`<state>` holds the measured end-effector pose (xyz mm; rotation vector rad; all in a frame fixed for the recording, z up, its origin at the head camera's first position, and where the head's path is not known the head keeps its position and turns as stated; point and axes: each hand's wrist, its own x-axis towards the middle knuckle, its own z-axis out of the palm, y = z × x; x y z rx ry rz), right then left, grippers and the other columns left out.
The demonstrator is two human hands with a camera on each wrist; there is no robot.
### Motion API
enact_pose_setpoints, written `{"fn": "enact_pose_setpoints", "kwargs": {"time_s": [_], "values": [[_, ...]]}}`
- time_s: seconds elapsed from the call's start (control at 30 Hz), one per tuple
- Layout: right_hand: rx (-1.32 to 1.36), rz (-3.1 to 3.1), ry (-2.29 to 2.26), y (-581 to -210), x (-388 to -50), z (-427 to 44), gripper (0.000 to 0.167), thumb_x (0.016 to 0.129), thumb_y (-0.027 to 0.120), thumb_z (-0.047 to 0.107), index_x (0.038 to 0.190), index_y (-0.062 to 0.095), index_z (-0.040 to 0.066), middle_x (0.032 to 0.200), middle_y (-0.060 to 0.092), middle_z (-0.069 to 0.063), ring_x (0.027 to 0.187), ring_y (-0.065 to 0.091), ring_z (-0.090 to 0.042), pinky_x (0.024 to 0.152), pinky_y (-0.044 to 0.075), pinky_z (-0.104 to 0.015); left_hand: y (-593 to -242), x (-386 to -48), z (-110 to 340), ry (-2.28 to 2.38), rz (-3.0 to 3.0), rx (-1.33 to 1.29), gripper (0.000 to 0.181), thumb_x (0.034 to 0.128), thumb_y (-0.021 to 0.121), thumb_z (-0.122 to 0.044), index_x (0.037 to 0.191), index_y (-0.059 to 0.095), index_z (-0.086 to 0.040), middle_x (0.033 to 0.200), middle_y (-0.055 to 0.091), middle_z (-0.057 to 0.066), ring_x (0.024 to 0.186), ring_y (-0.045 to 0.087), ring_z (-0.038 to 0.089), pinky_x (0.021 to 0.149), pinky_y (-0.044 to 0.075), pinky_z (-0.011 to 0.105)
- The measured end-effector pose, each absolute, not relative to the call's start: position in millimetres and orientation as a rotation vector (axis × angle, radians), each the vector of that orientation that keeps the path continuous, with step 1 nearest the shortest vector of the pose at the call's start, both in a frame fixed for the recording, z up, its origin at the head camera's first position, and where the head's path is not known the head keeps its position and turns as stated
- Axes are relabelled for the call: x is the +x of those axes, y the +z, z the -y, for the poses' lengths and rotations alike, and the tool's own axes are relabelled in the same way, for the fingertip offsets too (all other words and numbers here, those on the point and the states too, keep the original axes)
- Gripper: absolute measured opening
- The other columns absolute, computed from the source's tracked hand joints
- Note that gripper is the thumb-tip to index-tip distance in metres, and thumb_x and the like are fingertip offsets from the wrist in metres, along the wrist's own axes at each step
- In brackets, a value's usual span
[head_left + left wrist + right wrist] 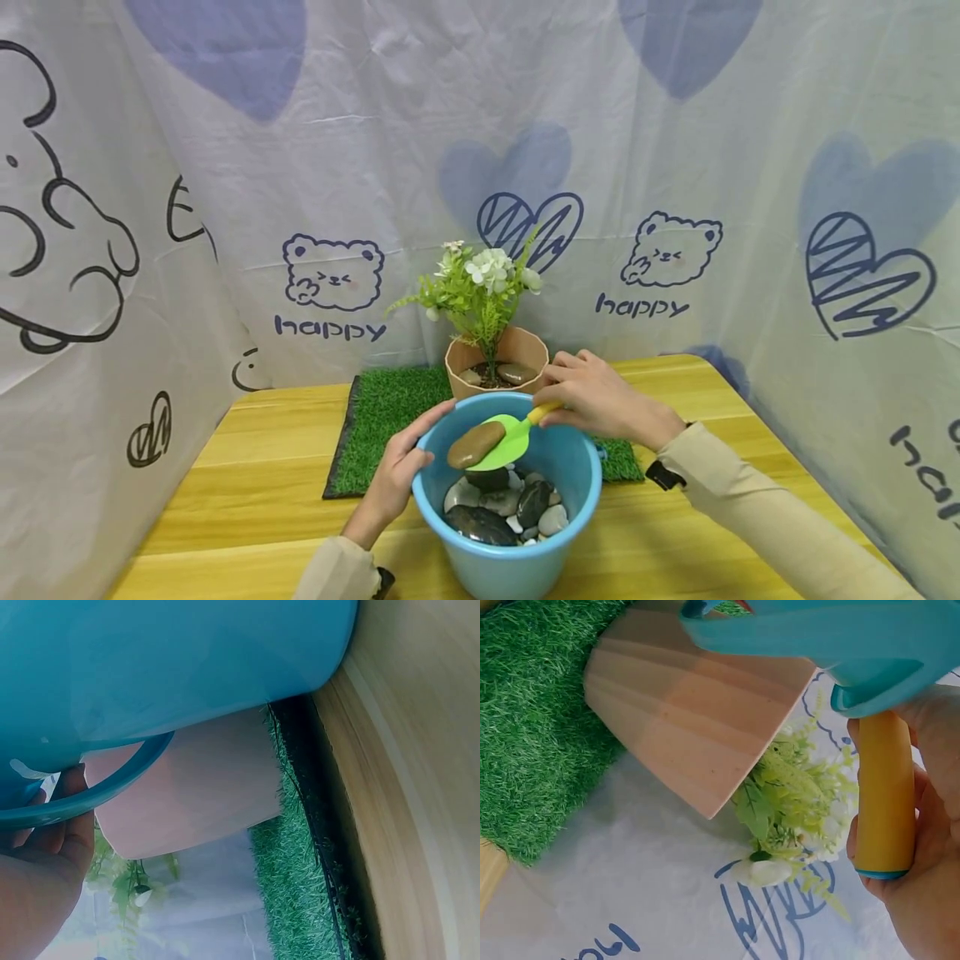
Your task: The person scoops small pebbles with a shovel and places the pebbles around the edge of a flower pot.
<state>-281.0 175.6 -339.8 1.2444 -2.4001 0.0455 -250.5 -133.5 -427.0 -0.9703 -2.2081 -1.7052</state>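
A light-blue bucket (506,571) stands on the table and holds several dark, grey and white stones (498,508). My left hand (397,471) grips its rim at the left, the thumb lying over the edge. In the left wrist view, fingers (75,825) show behind a curved blue band of the bucket. My right hand (596,396) grips the yellow handle of a small green trowel (513,442) above the bucket's far right side. A smooth brown stone (476,444) lies on the trowel blade, over the bucket opening. The right wrist view shows the yellow handle (885,802) within the curled fingers.
Directly behind the bucket stands a peach flowerpot (532,350) with a white-flowered plant (483,283) and stones inside. A green turf mat (397,417) lies on the wooden table (247,500). Printed white cloth (420,167) hangs around the back and sides.
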Motion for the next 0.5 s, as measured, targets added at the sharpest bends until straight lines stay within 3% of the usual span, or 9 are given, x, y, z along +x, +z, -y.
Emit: {"fn": "enact_pose_setpoints", "kwargs": {"time_s": [0.5], "values": [[1.252, 2.382, 0.073, -347.0, -281.3, -178.4, 0.026, 0.08, 0.074, 0.042, 0.102, 0.078, 0.029, 0.088, 0.061, 0.013, 0.076, 0.043, -0.008, 0.069, 0.028, -0.026, -429.6, -249.4, 132.7, -1.7, 2.224, -0.927, 0.071, 0.0785, 0.038, 0.001, 0.147, 0.046, -0.013, 0.146, 0.051, 0.008, 0.128, 0.053, 0.03, 0.094, 0.052, 0.032]]}}
